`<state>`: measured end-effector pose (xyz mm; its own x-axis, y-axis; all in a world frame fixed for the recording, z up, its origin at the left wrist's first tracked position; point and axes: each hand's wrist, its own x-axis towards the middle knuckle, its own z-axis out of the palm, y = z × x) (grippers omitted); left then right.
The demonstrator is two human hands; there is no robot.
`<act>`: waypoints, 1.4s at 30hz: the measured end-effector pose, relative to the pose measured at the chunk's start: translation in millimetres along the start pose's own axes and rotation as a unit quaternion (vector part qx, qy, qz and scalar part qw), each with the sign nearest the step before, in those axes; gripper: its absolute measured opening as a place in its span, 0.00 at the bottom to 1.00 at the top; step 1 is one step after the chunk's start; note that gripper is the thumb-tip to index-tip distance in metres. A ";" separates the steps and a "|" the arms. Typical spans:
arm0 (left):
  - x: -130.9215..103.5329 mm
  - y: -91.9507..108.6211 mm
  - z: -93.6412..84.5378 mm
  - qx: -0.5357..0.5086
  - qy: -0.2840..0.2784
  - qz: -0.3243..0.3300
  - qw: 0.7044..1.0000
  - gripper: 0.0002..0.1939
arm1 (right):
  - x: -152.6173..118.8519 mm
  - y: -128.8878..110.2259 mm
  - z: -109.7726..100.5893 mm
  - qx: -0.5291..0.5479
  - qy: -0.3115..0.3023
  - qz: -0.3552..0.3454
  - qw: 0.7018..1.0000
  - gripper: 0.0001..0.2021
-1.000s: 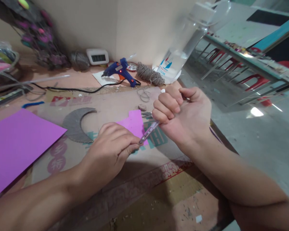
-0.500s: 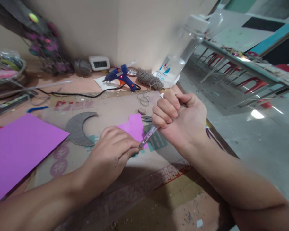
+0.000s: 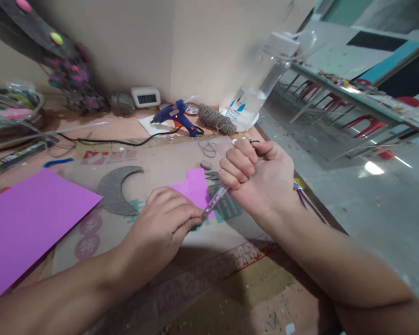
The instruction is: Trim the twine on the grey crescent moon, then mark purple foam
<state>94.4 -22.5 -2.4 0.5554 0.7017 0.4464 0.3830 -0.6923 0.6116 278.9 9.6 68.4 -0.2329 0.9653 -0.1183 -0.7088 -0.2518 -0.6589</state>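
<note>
My right hand (image 3: 256, 174) is wrapped in a fist round a slim pen (image 3: 214, 202) with a clear, patterned barrel. The pen slants down to the left, and its tip end meets the pinched thumb and fingers of my left hand (image 3: 169, 216). Just behind my hands lies a small cut piece of pink-purple paper (image 3: 196, 186), partly covered by my left hand. Dark scissor-like blades (image 3: 212, 175) show beside it, their rest hidden by my right fist. To the left is a grey yarn-wrapped crescent (image 3: 113, 190).
A large purple sheet (image 3: 38, 223) lies at left. Behind are a blue glue gun (image 3: 176, 116) with a black cord, a grey yarn bundle (image 3: 216, 118), a clear water bottle (image 3: 253, 88), a white digital timer (image 3: 145, 97) and a basket (image 3: 38, 109). The table's edge runs along the right.
The view has shifted slightly, so the background sits a little lower and to the right. Both hands keep their hold on the pen, almost unmoved.
</note>
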 end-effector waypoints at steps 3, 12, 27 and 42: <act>0.2 0.4 -0.2 0.003 0.000 0.000 1.000 0.04 | -0.3 0.2 -0.5 0.002 -0.003 -0.001 1.000 0.14; 3.6 3.0 -1.5 -0.004 -0.001 -0.005 1.000 0.05 | 0.5 0.0 2.9 0.007 0.009 0.000 1.000 0.16; 5.4 0.6 -0.4 0.024 -0.011 0.006 1.000 0.10 | 5.1 1.0 -2.3 0.086 0.031 -0.007 0.996 0.17; 4.4 2.3 -2.7 0.013 -0.005 0.022 1.000 0.06 | -1.1 0.5 5.9 0.015 0.023 -0.003 1.000 0.14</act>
<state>95.8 -20.5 2.7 0.5795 0.6684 0.4663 0.3765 -0.7270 0.5741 274.9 8.0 72.6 -0.1978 0.9689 -0.1485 -0.7297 -0.2467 -0.6378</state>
